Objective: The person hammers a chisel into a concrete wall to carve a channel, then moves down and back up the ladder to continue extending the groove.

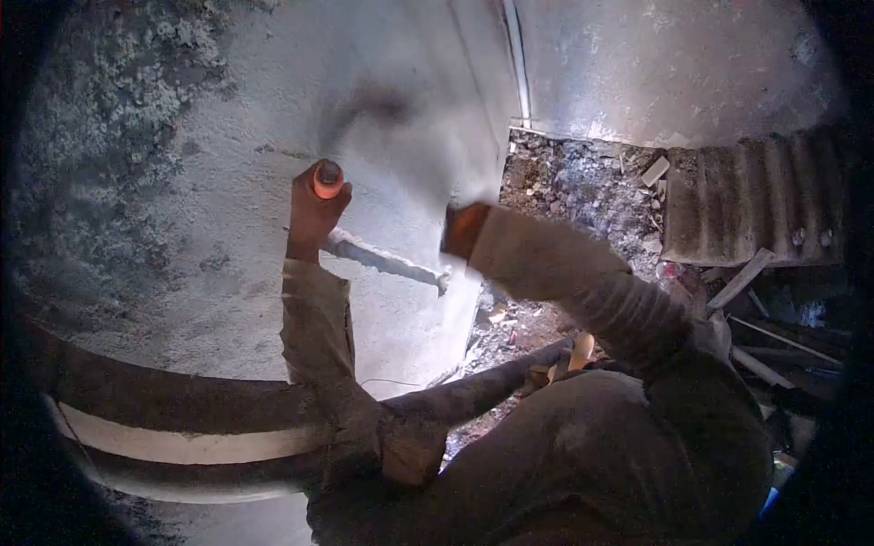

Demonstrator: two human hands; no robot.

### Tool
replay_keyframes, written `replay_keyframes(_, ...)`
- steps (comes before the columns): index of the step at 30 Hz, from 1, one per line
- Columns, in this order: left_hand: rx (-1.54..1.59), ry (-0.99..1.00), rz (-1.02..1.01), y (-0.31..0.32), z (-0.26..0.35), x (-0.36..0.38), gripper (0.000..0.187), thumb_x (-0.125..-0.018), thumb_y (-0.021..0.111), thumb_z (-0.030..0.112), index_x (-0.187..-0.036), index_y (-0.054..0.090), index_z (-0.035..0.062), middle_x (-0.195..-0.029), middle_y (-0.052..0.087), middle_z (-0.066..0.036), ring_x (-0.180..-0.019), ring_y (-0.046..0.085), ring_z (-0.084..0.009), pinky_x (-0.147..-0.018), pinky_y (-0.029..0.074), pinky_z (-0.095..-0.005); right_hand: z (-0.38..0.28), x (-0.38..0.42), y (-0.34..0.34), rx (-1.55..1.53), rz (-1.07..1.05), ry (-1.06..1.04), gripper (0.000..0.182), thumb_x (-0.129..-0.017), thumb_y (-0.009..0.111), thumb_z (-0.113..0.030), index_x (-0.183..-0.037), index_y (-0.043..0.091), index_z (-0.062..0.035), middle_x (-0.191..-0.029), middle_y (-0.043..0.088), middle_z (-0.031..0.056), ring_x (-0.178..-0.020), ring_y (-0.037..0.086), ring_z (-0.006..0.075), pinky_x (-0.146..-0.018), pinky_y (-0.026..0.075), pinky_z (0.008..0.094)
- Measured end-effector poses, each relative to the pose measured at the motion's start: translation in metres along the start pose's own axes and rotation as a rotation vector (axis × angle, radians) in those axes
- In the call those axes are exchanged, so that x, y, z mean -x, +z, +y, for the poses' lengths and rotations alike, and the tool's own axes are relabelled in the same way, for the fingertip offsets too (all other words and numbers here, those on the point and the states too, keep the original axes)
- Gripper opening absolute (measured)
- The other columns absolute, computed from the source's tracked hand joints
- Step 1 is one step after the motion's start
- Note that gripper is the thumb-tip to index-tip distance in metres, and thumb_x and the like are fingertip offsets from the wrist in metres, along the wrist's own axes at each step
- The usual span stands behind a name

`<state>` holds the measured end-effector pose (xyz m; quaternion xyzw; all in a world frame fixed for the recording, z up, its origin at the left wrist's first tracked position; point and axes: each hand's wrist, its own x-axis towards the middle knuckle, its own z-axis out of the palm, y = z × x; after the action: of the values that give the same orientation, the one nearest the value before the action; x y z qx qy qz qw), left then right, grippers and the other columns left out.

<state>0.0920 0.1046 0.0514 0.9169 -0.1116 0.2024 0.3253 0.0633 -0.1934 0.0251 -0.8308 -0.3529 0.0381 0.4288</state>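
My left hand is wrapped round a chisel with an orange grip and a dark metal end that points up at me. Its blade is hidden behind the hand, at the pale plastered wall. A rough groove runs across the wall from beside that hand toward the corner. Up and to the right of the chisel, my right hand is smeared by motion. Beyond it is the dark blur of what looks like a hammer, apart from the chisel.
Rubble covers the floor by the wall's corner. At right lies a corrugated sheet near loose wood strips. A thick dark pipe or rail passes under my left arm. A white pipe or cable follows the corner.
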Motion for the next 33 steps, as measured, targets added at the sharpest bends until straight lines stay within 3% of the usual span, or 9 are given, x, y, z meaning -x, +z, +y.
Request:
replay_keyframes(1, -0.009, 0.017, 0.013, 0.002, -0.003, 0.001, 0.014, -0.07, 0.066, 0.004, -0.072, 0.051, 0.0032, -0.064, 0.052, -0.002, -0.062, 0.046, -0.0085, -0.056, 0.042, -0.027, -0.01, -0.003, 0.019, -0.256, -0.234, 0.46, 0.019, -0.071, 0.071, -0.021, -0.078, 0.058, -0.0077, -0.071, 0.06, 0.0071, -0.069, 0.062, 0.0183, -0.064, 0.051, 0.0323)
replay_keyframes(5, -0.028, -0.019, 0.084, 0.001, 0.009, 0.009, 0.013, -0.07, 0.065, 0.002, -0.074, 0.053, 0.0026, -0.065, 0.053, -0.002, -0.064, 0.047, -0.0073, -0.057, 0.042, -0.0266, -0.008, 0.006, -0.037, -0.348, -0.128, 0.205, 0.02, -0.071, 0.069, -0.02, -0.069, 0.057, -0.0042, -0.068, 0.061, 0.0072, -0.058, 0.057, 0.0159, -0.054, 0.048, 0.0311)
replay_keyframes(7, 0.013, -0.05, 0.019, -0.002, 0.0, 0.007, 0.013, -0.07, 0.065, 0.002, -0.074, 0.053, 0.0024, -0.066, 0.053, -0.002, -0.064, 0.047, -0.0073, -0.057, 0.043, -0.0268, -0.005, -0.006, -0.057, -0.159, 0.357, -0.197, 0.018, -0.076, 0.068, -0.017, -0.072, 0.056, -0.0042, -0.063, 0.056, 0.0037, -0.056, 0.056, 0.0163, -0.05, 0.048, 0.0316)
replay_keyframes(8, 0.057, -0.073, -0.034, -0.003, -0.004, 0.005, 0.012, -0.069, 0.065, 0.002, -0.075, 0.054, 0.0023, -0.066, 0.054, -0.003, -0.065, 0.047, -0.0074, -0.058, 0.043, -0.027, 0.002, -0.013, -0.055, -0.491, 0.417, 0.179, 0.017, -0.08, 0.065, -0.018, -0.074, 0.056, -0.0044, -0.065, 0.056, 0.0032, -0.059, 0.057, 0.0166, -0.053, 0.049, 0.0313)
replay_keyframes(16, 0.037, 0.009, -0.025, -0.001, -0.007, 0.005, 0.012, -0.069, 0.064, 0.003, -0.077, 0.056, 0.0028, -0.066, 0.054, -0.003, -0.064, 0.049, -0.01, -0.06, 0.045, -0.028, 0.007, 0.017, 0.004, -0.334, -0.108, 0.353, 0.027, -0.069, 0.077, -0.015, -0.071, 0.053, -0.0043, -0.068, 0.059, 0.0063, -0.065, 0.055, 0.0158, -0.064, 0.046, 0.0307)
replay_keyframes(22, 0.035, -0.003, -0.059, -0.005, -0.004, 0.004, 0.01, -0.07, 0.063, 0.003, -0.076, 0.055, 0.003, -0.066, 0.055, -0.002, -0.063, 0.048, -0.0084, -0.059, 0.044, -0.0275, -0.054, 0.004, -0.082, -1.089, 0.494, 0.131, 0.013, -0.078, 0.065, -0.012, -0.075, 0.056, -0.0039, -0.063, 0.059, 0.004, -0.064, 0.061, 0.0153, -0.056, 0.049, 0.0296)
replay_keyframes(24, 0.03, 0.016, -0.062, -0.003, -0.001, 0.005, 0.01, -0.071, 0.063, 0.003, -0.075, 0.054, 0.0032, -0.066, 0.055, -0.001, -0.064, 0.047, -0.0071, -0.059, 0.044, -0.0271, -0.091, 0.007, -0.05, -0.456, 0.563, 0.372, 0.012, -0.08, 0.061, -0.013, -0.074, 0.057, -0.0031, -0.065, 0.06, 0.0072, -0.067, 0.063, 0.0201, -0.061, 0.05, 0.0323)
replay_keyframes(26, -0.057, 0.016, -0.022, -0.003, 0.003, 0.006, 0.01, -0.07, 0.063, 0.002, -0.075, 0.054, 0.0033, -0.065, 0.054, -0.001, -0.063, 0.046, -0.0069, -0.058, 0.044, -0.0266, -0.007, -0.005, 0.028, -0.047, -0.249, 0.364, 0.024, -0.075, 0.065, -0.026, -0.079, 0.058, -0.0032, -0.076, 0.062, 0.0133, -0.075, 0.062, 0.0284, -0.071, 0.051, 0.0399)
replay_keyframes(33, 0.072, -0.062, -0.023, 0.0, 0.0, 0.009, 0.011, -0.07, 0.063, 0.003, -0.074, 0.053, 0.0034, -0.065, 0.052, -0.001, -0.064, 0.045, -0.0077, -0.058, 0.043, -0.0262, -0.031, 0.023, -0.084, -0.905, 0.286, 0.188, 0.018, -0.079, 0.062, -0.008, -0.069, 0.047, -0.0047, -0.063, 0.055, 0.0043, -0.064, 0.061, 0.018, -0.054, 0.049, 0.0332)
